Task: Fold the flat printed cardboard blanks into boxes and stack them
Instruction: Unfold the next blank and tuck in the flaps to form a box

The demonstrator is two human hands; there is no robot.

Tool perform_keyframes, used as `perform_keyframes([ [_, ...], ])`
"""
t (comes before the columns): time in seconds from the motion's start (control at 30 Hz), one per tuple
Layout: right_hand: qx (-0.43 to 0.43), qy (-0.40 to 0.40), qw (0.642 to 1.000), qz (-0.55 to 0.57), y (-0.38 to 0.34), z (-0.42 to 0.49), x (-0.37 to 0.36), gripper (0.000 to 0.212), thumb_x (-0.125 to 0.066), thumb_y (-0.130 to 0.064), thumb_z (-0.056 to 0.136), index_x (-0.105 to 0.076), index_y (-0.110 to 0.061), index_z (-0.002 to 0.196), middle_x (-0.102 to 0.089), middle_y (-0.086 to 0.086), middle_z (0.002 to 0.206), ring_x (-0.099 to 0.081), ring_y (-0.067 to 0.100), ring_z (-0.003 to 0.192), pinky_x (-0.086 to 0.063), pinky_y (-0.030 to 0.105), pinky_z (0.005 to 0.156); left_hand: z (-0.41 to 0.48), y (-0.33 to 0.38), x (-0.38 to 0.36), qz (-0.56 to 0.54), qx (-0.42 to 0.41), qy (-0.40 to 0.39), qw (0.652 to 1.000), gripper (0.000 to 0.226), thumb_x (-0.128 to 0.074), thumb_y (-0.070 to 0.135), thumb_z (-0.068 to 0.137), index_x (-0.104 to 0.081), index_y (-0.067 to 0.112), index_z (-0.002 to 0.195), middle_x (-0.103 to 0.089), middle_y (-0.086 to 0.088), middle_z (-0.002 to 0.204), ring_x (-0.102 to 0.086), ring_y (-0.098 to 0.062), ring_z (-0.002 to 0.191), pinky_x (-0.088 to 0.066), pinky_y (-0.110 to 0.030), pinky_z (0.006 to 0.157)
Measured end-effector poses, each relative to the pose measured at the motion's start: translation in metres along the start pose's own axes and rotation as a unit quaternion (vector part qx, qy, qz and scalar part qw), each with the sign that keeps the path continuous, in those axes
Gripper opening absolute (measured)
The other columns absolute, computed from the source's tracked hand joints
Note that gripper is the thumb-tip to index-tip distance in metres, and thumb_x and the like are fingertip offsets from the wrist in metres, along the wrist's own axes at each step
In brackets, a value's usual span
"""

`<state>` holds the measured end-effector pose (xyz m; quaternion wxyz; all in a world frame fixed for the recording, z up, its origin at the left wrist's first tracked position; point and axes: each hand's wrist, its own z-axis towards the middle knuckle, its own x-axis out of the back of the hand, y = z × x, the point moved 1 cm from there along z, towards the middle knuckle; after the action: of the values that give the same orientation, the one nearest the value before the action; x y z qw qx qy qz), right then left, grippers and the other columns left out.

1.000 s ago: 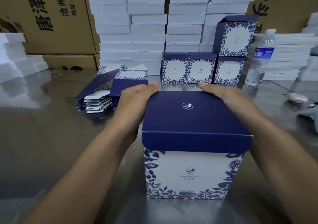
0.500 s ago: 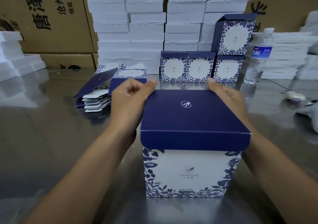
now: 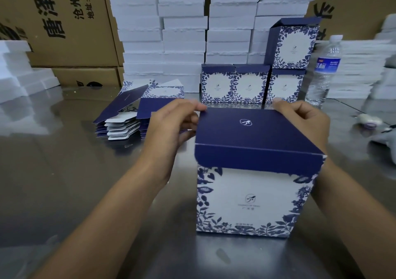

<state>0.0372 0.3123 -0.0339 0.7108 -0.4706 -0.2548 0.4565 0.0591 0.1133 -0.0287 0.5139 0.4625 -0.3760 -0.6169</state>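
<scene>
Our left hand and right hand pinch the lid at its far corners; we'd press evenly, tucking the front flap inside the box.

You faced a glossy steel desk that mirrored the room's light. Behind it rose stacked white foam trays, flanked by brown shipping cartons printed with black Chinese characters. A clear water bottle stood at your right, beside more foam stacks.
</scene>
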Motion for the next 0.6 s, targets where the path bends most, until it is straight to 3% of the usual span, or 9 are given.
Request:
perform_keyframes([
  [0.07, -0.002, 0.007, 1.000, -0.022, 0.001, 0.006, 0.006, 0.032, -0.067, -0.023, 0.085, -0.052, -0.012, 0.060, -0.052, -0.001, 0.056, -0.046, 0.011, 0.062, -0.041, 0.025, 0.065, 0.000, -0.001, 0.000, 0.012, 0.005, -0.028, 1.000, 0.027, -0.054, 0.042, 0.076, -0.072, 0.023, 0.072, -0.063, -0.008, 0.089, -0.061, -0.018, 0.082, -0.052, -0.023, 0.071],
  [0.13, -0.011, 0.016, 0.999, -0.034, 0.001, 0.009, 0.009, 0.033, -0.066, -0.027, 0.086, -0.051, -0.009, 0.062, -0.048, 0.006, 0.061, -0.043, 0.014, 0.064, -0.040, 0.024, 0.066, 0.000, -0.003, -0.002, 0.035, 0.002, -0.046, 0.998, 0.034, -0.050, 0.051, 0.077, -0.074, 0.027, 0.078, -0.069, -0.003, 0.095, -0.063, -0.019, 0.090, -0.051, -0.029, 0.078],
  [0.23, -0.019, 0.039, 0.999, -0.031, 0.003, 0.008, 0.008, 0.034, -0.064, -0.027, 0.088, -0.049, -0.010, 0.062, -0.045, -0.004, 0.046, -0.036, 0.004, 0.048, -0.033, 0.008, 0.050, -0.004, -0.006, -0.008, 0.053, -0.009, -0.084, 0.995, 0.034, -0.054, 0.058, 0.075, -0.073, 0.033, 0.089, -0.071, 0.005, 0.102, -0.064, -0.012, 0.095, -0.046, -0.028, 0.084],
  [0.3, -0.019, 0.055, 0.998, -0.030, 0.004, 0.006, 0.006, 0.037, -0.060, -0.027, 0.091, -0.047, -0.016, 0.058, -0.042, -0.009, 0.040, -0.034, 0.002, 0.046, -0.033, 0.014, 0.052, -0.008, -0.008, -0.011, 0.057, -0.019, -0.100, 0.993, 0.036, -0.064, 0.055, 0.073, -0.068, 0.031, 0.100, -0.071, 0.007, 0.104, -0.066, -0.009, 0.097, -0.050, -0.024, 0.084],
  [0.4, -0.042, 0.052, 0.997, 0.039, 0.005, 0.001, 0.000, 0.028, -0.053, -0.028, 0.094, -0.054, -0.018, 0.068, -0.056, -0.010, 0.052, -0.051, 0.006, 0.054, -0.042, 0.024, 0.063, -0.012, -0.011, -0.011, 0.070, -0.036, -0.044, 0.996, 0.049, -0.074, 0.051, 0.069, -0.062, 0.028, 0.110, -0.066, 0.000, 0.115, -0.068, -0.010, 0.095, -0.054, -0.021, 0.076],
  [0.5, -0.029, -0.008, 0.999, 0.027, 0.008, -0.007, -0.014, 0.024, -0.045, -0.037, 0.097, -0.058, -0.025, 0.081, -0.066, -0.020, 0.070, -0.060, -0.011, 0.072, -0.044, 0.014, 0.073, -0.010, -0.012, -0.010, 0.151, -0.075, 0.029, 0.985, 0.053, -0.062, 0.058, 0.059, -0.061, 0.033, 0.106, -0.052, 0.004, 0.126, -0.059, -0.010, 0.109, -0.049, -0.035, 0.095],
  [0.6, 0.005, -0.034, 0.998, 0.047, 0.012, -0.014, -0.024, 0.023, -0.043, -0.045, 0.090, -0.059, -0.029, 0.084, -0.066, -0.023, 0.083, -0.059, -0.010, 0.089, -0.043, 0.018, 0.084, -0.007, -0.015, -0.007, 0.192, -0.123, 0.071, 0.971, 0.038, -0.060, 0.057, 0.060, -0.061, 0.039, 0.093, -0.042, 0.009, 0.128, -0.046, 0.005, 0.113, -0.040, -0.012, 0.094],
])
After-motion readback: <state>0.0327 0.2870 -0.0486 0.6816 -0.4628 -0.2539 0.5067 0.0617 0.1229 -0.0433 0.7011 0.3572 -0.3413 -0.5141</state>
